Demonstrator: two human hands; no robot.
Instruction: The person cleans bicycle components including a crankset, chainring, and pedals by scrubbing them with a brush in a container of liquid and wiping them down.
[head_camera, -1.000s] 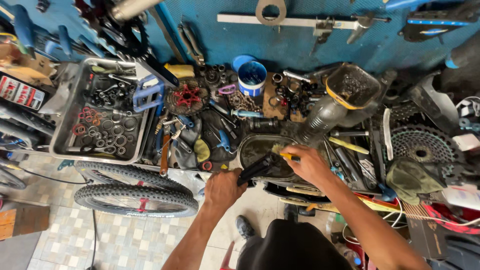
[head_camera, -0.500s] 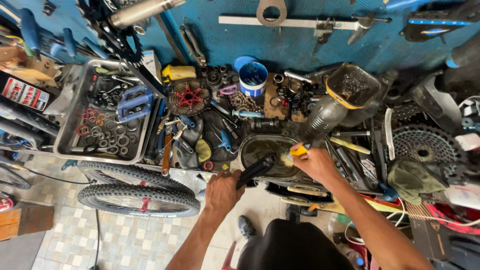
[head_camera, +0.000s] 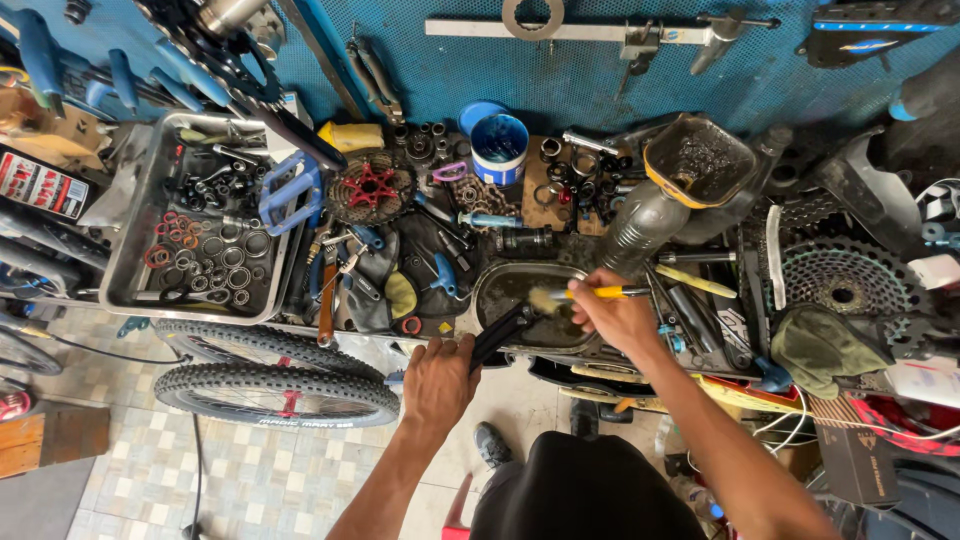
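Slanting up and right from the closed left hand gripping its lower end, the long black metal bike part reaches over the dark oval tray, where the right hand, shut on a yellow-handled brush, meets its upper tip.

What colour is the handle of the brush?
Yellow: the brush handle in the right hand, head view.

Both forearms are stretched forward. The left hand is closed in a fist, knuckles up; the right hand is curled shut, wrist bent inward.
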